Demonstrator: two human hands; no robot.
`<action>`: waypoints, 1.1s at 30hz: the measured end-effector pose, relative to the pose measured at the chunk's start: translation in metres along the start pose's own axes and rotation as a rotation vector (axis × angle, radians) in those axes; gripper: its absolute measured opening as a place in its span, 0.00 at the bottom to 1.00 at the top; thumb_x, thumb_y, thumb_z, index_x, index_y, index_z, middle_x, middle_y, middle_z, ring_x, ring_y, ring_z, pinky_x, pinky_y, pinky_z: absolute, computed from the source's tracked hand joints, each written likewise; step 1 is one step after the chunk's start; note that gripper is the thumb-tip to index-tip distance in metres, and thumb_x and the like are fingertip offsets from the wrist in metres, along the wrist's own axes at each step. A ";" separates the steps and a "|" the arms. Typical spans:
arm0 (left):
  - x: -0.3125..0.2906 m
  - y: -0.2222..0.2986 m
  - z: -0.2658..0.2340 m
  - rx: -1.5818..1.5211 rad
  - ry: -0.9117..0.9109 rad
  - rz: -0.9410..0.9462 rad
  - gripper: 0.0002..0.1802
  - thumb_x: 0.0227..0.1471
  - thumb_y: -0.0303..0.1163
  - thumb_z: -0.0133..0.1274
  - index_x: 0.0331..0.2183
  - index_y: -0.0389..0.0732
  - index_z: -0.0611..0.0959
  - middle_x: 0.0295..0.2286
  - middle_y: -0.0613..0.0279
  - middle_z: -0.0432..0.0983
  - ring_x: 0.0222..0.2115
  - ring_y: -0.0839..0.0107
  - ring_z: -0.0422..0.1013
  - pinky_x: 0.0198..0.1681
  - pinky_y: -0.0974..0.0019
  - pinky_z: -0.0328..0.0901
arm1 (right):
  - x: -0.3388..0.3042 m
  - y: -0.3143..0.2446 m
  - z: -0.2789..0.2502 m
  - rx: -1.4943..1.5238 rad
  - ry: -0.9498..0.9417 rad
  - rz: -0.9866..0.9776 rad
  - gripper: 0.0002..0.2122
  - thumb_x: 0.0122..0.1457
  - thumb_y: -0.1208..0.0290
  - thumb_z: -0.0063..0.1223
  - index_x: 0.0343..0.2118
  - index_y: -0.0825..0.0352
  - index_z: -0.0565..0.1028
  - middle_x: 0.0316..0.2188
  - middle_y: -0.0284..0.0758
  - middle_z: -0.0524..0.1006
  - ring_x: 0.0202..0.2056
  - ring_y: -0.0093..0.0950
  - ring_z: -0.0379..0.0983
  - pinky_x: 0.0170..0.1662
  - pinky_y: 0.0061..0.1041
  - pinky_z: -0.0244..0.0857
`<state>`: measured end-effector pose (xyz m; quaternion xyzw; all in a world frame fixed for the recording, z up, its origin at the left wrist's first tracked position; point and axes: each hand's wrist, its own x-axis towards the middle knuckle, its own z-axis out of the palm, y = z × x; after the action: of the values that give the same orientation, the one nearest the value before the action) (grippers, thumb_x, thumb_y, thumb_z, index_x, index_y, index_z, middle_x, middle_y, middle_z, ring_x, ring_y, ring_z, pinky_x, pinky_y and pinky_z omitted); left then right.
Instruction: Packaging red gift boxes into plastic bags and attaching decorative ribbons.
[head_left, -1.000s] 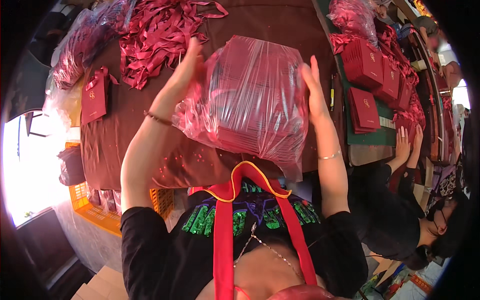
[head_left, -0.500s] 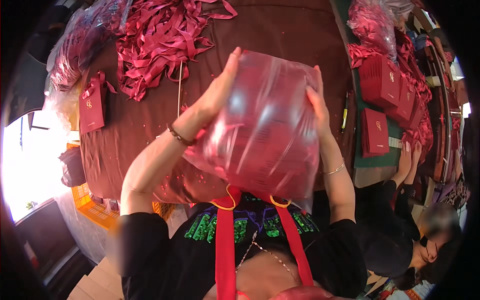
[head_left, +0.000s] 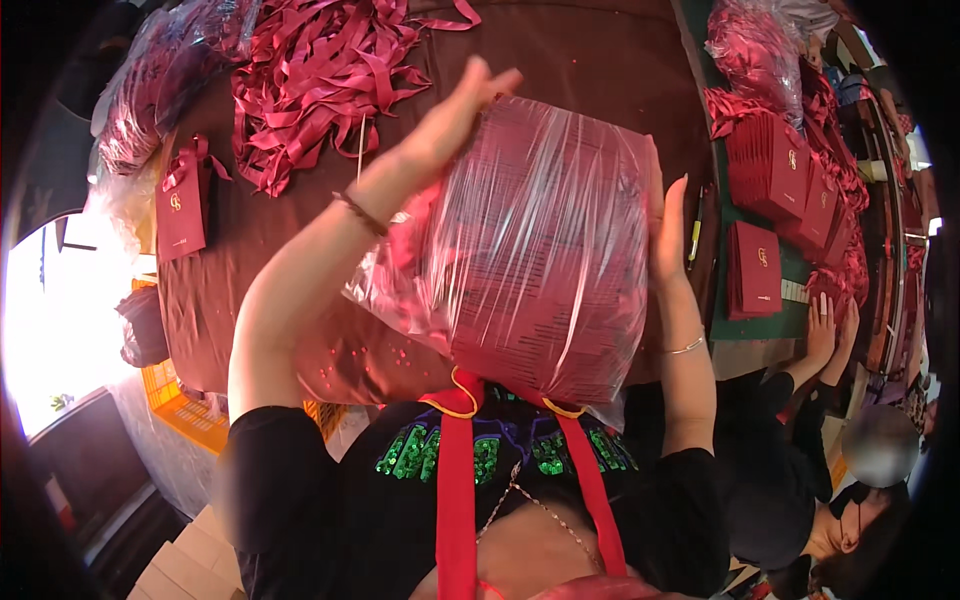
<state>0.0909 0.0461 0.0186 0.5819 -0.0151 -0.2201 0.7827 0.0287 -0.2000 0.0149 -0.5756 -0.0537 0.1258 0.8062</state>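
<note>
A clear plastic bag [head_left: 550,240] packed with a stack of dark red card pouches stands in front of my chest, at the near side of the cloth-covered table. Its film is stretched tight and creased over the stack, and loose film with red ribbon bunches at the left. My left hand [head_left: 448,125] lies along the upper left side, fingers straight and reaching past the top corner. Against the right side rests the palm of my right hand [head_left: 670,235], its fingers pointing up. The bag sits clamped between both hands; its underside is hidden.
A heap of red ribbons [head_left: 320,90] lies at the far left beside a single red pouch [head_left: 182,210]. Stacks of red pouches [head_left: 765,170] stand on a green mat at the right, near a co-worker's hands [head_left: 825,335]. A yellow pen [head_left: 694,235] lies right of my hand.
The bag has turned slightly and shifted a little right, and its film looks tighter. My left hand has slid up past the top corner; my right hand has moved from the front face to the side.
</note>
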 end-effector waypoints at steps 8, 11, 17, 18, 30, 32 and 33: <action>0.006 -0.022 0.002 -0.092 0.028 0.044 0.37 0.57 0.59 0.33 0.57 0.42 0.63 0.58 0.50 0.51 0.56 0.67 0.55 0.58 0.63 0.51 | -0.001 0.023 0.008 0.234 0.090 0.018 0.31 0.63 0.45 0.20 0.64 0.59 0.38 0.64 0.34 0.43 0.64 0.29 0.41 0.64 0.31 0.37; 0.002 -0.009 0.006 -0.022 -0.002 0.012 0.37 0.58 0.59 0.31 0.57 0.41 0.62 0.58 0.52 0.52 0.56 0.67 0.55 0.58 0.63 0.50 | 0.001 0.024 -0.002 0.344 0.074 0.008 0.31 0.64 0.47 0.22 0.64 0.60 0.39 0.64 0.34 0.42 0.64 0.29 0.40 0.64 0.31 0.35; -0.027 0.006 -0.018 0.488 0.227 0.211 0.40 0.58 0.60 0.22 0.58 0.37 0.58 0.59 0.57 0.50 0.60 0.67 0.46 0.61 0.65 0.42 | -0.013 0.004 -0.034 -0.111 0.099 -0.020 0.32 0.64 0.47 0.21 0.63 0.64 0.38 0.65 0.36 0.36 0.65 0.29 0.31 0.65 0.31 0.27; -0.051 0.011 -0.014 0.475 0.186 0.176 0.39 0.59 0.58 0.21 0.59 0.37 0.56 0.59 0.56 0.51 0.58 0.67 0.50 0.60 0.68 0.44 | -0.027 0.009 -0.037 -0.083 0.106 -0.014 0.32 0.64 0.46 0.21 0.63 0.64 0.39 0.65 0.36 0.36 0.65 0.29 0.31 0.65 0.31 0.26; -0.109 -0.062 -0.014 0.194 0.037 -0.340 0.40 0.58 0.60 0.19 0.61 0.41 0.42 0.61 0.58 0.39 0.61 0.66 0.39 0.62 0.65 0.38 | -0.074 0.054 0.005 0.111 0.111 0.238 0.31 0.64 0.48 0.23 0.64 0.62 0.41 0.64 0.36 0.43 0.64 0.30 0.40 0.64 0.30 0.35; -0.107 -0.062 -0.003 0.105 0.052 -0.278 0.40 0.58 0.60 0.23 0.61 0.40 0.45 0.59 0.57 0.46 0.58 0.65 0.48 0.60 0.63 0.45 | -0.076 0.058 0.007 0.052 0.066 0.245 0.31 0.64 0.48 0.24 0.63 0.62 0.41 0.64 0.36 0.44 0.63 0.30 0.41 0.63 0.30 0.36; -0.106 -0.061 0.003 0.061 0.057 -0.248 0.40 0.58 0.60 0.24 0.61 0.39 0.47 0.58 0.56 0.49 0.57 0.65 0.52 0.59 0.62 0.48 | -0.077 0.059 0.006 0.021 0.049 0.247 0.30 0.64 0.48 0.24 0.63 0.62 0.41 0.64 0.36 0.44 0.63 0.30 0.41 0.63 0.30 0.37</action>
<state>-0.0261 0.0678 -0.0117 0.6087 0.0726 -0.2980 0.7317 -0.0550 -0.1965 -0.0344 -0.5724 0.0385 0.2106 0.7916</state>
